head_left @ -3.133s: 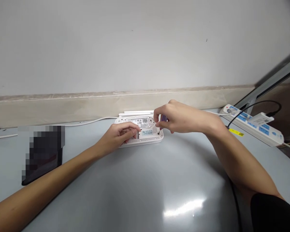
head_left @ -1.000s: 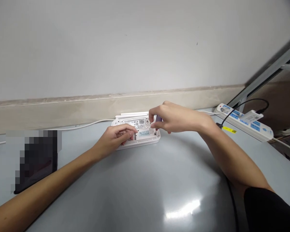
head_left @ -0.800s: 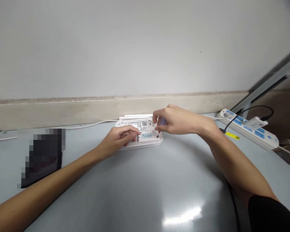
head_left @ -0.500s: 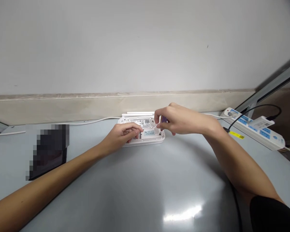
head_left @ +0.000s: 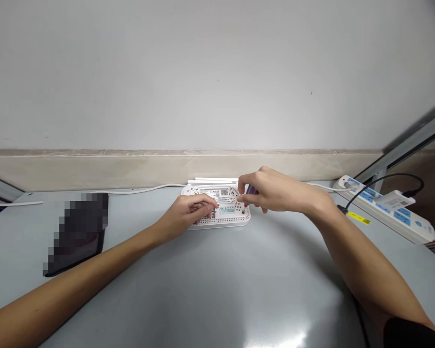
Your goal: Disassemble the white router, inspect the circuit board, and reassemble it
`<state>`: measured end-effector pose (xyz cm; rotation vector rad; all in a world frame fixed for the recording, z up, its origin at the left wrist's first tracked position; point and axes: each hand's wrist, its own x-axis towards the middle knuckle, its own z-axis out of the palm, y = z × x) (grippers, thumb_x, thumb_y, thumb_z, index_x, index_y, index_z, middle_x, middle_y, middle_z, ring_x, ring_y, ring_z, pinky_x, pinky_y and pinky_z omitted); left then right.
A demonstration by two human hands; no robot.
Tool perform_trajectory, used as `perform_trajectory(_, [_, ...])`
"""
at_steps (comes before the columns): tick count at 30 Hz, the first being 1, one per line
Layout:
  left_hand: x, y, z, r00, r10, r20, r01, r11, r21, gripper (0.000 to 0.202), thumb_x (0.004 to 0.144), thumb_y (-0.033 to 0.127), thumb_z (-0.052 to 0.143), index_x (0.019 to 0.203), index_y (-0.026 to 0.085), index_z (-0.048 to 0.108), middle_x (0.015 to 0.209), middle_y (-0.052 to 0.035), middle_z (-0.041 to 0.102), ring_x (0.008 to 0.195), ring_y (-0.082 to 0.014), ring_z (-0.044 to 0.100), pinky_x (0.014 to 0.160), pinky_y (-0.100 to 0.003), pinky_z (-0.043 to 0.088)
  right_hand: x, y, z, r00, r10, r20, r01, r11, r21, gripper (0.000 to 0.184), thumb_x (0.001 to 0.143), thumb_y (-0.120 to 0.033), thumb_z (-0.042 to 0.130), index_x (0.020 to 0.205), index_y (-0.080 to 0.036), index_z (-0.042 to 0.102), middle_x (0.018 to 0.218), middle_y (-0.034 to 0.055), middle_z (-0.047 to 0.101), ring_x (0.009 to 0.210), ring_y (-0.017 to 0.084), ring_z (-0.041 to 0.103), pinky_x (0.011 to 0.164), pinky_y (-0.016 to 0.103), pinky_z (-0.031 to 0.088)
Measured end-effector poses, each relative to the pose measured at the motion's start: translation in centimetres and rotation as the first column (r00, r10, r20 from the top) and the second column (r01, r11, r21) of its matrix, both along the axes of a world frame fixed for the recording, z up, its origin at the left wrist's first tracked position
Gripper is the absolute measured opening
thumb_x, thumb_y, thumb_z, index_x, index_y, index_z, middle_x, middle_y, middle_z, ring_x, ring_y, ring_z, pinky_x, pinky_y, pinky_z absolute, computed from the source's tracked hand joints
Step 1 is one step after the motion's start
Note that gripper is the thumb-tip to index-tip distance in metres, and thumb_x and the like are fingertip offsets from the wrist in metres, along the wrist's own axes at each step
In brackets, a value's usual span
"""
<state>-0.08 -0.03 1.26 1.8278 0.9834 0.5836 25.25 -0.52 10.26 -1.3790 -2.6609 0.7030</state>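
Note:
A white router lies upside down on the grey table, its perforated underside and labels facing up, its antennas folded at the far side. My left hand rests on the router's left part, fingers pressing it down. My right hand is closed around a small purple-handled screwdriver, held upright with its tip at the router's right corner.
A dark tablet-like object lies at the left. A white power strip with a black cable plugged in sits at the right. A white cable runs along the wall base behind the router.
Both hands stay on the router and the screwdriver. Only the camera view has shifted slightly, so everything sits a little lower in the picture.

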Motion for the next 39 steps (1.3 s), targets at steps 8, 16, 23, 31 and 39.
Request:
perform_trajectory(8, [0.02, 0.15, -0.20, 1.000, -0.003, 0.013, 0.003, 1.000, 0.007, 0.024, 0.091, 0.038, 0.052, 0.098, 0.020, 0.066, 0.073, -0.0010, 0.061, 0.054, -0.0078, 0.044, 0.048, -0.019, 0.037, 0.31, 0.41, -0.07, 0.977, 0.146, -0.156, -0.166, 0.979, -0.118, 0.015, 0.086, -0.013, 0.053, 0.095, -0.019, 0.064, 0.091, 0.0023, 0.069, 0.078, 0.013, 0.063, 0.064, 0.024, 0.042])
perform_trajectory(16, [-0.04, 0.24, -0.32, 1.000, 0.008, -0.001, -0.008, 1.000, 0.013, 0.023, 0.091, 0.038, 0.053, 0.098, 0.021, 0.067, 0.073, -0.0002, 0.061, 0.054, -0.0072, 0.044, 0.048, -0.018, 0.037, -0.15, 0.55, -0.39, 0.994, 0.018, -0.108, -0.024, 0.998, -0.051, 0.012, 0.089, -0.026, 0.055, 0.094, -0.018, 0.063, 0.071, 0.0006, 0.067, 0.064, 0.014, 0.064, 0.061, 0.024, 0.041])
perform_trajectory(23, [0.06, 0.09, -0.07, 1.000, 0.009, 0.004, -0.009, 1.000, 0.017, 0.021, 0.091, 0.035, 0.053, 0.097, 0.020, 0.067, 0.071, 0.0002, 0.060, 0.053, -0.0070, 0.045, 0.046, -0.018, 0.035, 0.14, 0.62, -0.36, 0.989, 0.104, -0.109, -0.103, 0.995, 0.016, 0.015, 0.082, -0.015, 0.059, 0.096, -0.021, 0.060, 0.088, 0.0014, 0.070, 0.083, 0.016, 0.063, 0.065, 0.024, 0.040])
perform_trajectory(31, [0.43, -0.11, 0.27, 0.999, 0.036, -0.013, -0.036, 0.999, 0.037, 0.020, 0.090, 0.034, 0.055, 0.095, 0.019, 0.068, 0.071, -0.0005, 0.061, 0.052, -0.0064, 0.043, 0.045, -0.017, 0.035, 0.08, 0.59, -0.16, 0.999, 0.022, -0.028, -0.021, 1.000, 0.008, 0.014, 0.087, -0.032, 0.057, 0.091, -0.018, 0.060, 0.067, -0.0026, 0.064, 0.050, 0.010, 0.054, 0.059, 0.025, 0.035])
perform_trajectory(39, [0.26, 0.04, 0.07, 0.999, 0.041, -0.014, -0.040, 0.999, 0.035, 0.020, 0.090, 0.035, 0.055, 0.095, 0.020, 0.068, 0.071, -0.0004, 0.062, 0.052, -0.0063, 0.044, 0.044, -0.017, 0.035, 0.50, 0.60, -0.11, 0.992, 0.114, -0.050, -0.113, 0.993, 0.030, 0.016, 0.080, -0.019, 0.061, 0.095, -0.021, 0.068, 0.081, 0.0007, 0.070, 0.075, 0.016, 0.062, 0.064, 0.025, 0.038])
